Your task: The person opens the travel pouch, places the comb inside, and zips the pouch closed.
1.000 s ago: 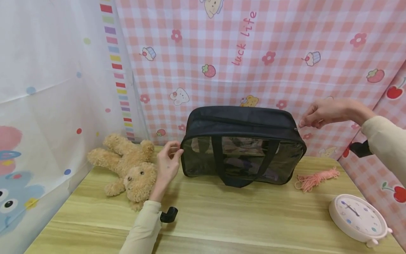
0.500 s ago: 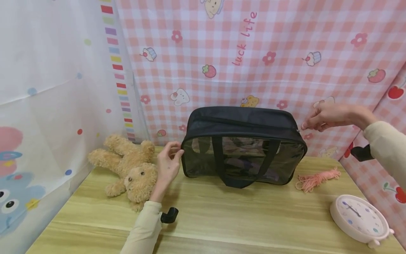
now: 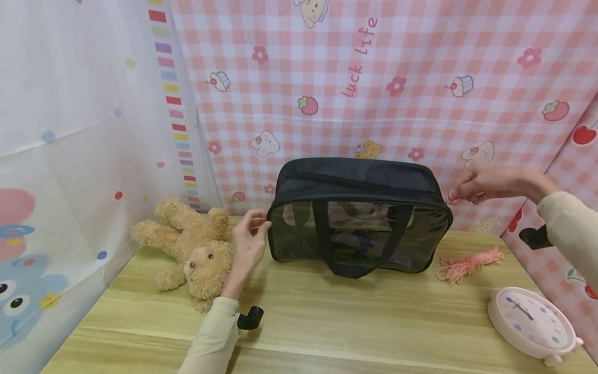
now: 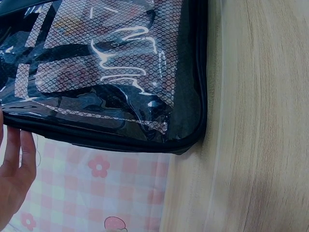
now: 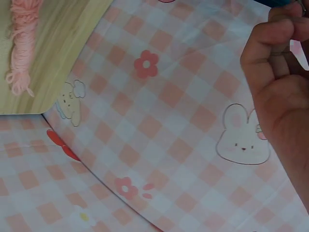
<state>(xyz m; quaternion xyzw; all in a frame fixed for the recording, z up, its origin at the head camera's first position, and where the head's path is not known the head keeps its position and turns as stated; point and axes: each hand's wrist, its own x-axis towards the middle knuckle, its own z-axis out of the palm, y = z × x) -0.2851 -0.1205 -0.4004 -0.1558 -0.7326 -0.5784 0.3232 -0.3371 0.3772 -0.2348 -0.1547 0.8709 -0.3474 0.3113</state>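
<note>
A black bag (image 3: 357,179) with see-through sides and a dark carry handle (image 3: 353,270) stands upright on the table. My left hand (image 3: 249,239) grips its left edge, thumb in front; in the left wrist view, fingers (image 4: 27,150) reach behind the black piping. At the bag's right end, my right hand (image 3: 497,183) pinches the small zipper pull, mostly hidden by the fingertips. The zipper line (image 3: 345,182) runs along the top toward that hand. Behind the clear panel, netting (image 4: 116,43) and dark shapes show.
Left of the bag lies a tan teddy bear (image 3: 196,249), close beside my left forearm. A bundle of pink yarn (image 3: 469,264) and a round pink clock (image 3: 532,324) lie on the wooden table (image 3: 355,322) to the right. Checked cloth (image 3: 397,119) hangs behind.
My right hand has moved down and slightly right around the bag's top right corner with the zipper pull. The left hand has kept its place at the left edge.
</note>
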